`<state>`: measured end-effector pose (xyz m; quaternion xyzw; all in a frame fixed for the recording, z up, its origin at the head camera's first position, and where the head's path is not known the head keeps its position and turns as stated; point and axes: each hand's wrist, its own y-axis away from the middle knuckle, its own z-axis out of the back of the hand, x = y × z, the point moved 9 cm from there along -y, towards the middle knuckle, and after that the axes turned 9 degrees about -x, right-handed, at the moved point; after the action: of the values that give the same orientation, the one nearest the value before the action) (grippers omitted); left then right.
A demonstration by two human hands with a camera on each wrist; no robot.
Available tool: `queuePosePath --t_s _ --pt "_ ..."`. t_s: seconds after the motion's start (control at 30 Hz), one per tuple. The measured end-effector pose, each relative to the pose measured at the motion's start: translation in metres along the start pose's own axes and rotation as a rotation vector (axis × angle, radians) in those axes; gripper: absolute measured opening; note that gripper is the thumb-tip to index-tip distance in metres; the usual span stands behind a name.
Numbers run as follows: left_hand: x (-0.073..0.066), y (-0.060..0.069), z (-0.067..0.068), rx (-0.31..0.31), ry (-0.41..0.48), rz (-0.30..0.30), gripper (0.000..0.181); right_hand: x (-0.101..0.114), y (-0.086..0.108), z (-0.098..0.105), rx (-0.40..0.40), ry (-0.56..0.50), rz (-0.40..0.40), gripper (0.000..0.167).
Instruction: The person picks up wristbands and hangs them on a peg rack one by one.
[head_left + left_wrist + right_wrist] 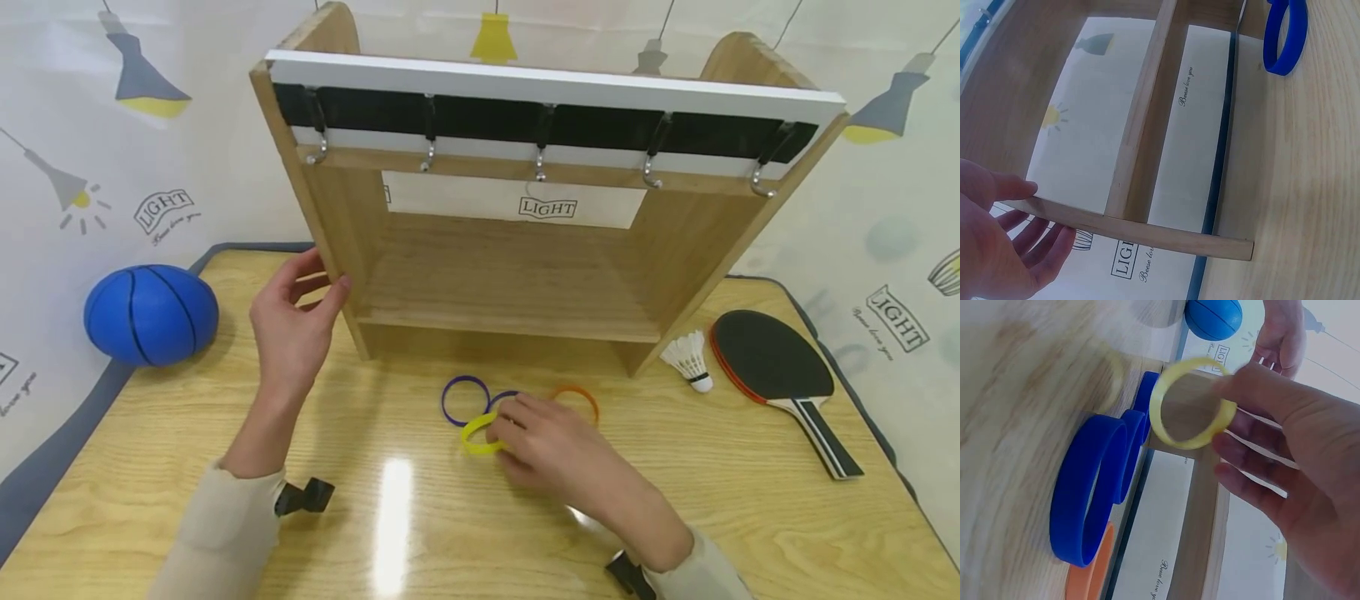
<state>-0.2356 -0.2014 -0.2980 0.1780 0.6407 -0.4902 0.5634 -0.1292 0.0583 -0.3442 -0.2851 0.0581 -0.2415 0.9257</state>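
My left hand (294, 321) grips the left side panel of a wooden rack (510, 329), thumb on the front edge and fingers behind it, as the left wrist view also shows. A yellow ring (1159, 406) is pinched between the thumb and fingers of my right hand (1297, 444), held above the table. Blue rings (465, 401) and an orange ring (592, 402) lie on the table beside and behind that hand, which partly hides them. Along the rack's top bar (480, 73) is a row of several metal hooks (540, 165).
A blue ball (152, 315) sits on the table (187, 467) to the left of the rack. On the right are a shuttlecock (688, 360) and a black and red paddle (772, 357). A printed cloth (90, 183) hangs behind.
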Motion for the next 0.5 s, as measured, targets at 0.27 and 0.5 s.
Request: queuePosePath --t_s 0.27,0.5 --pt "0.0 0.0 -0.002 0.002 0.005 -0.003 0.037 -0.001 -0.006 0.016 -0.077 0.012 -0.063 0.015" --pt "0.0 0.0 -0.001 -0.007 -0.003 -0.002 0.037 0.001 -0.011 0.024 -0.116 -0.014 -0.072 0.016"
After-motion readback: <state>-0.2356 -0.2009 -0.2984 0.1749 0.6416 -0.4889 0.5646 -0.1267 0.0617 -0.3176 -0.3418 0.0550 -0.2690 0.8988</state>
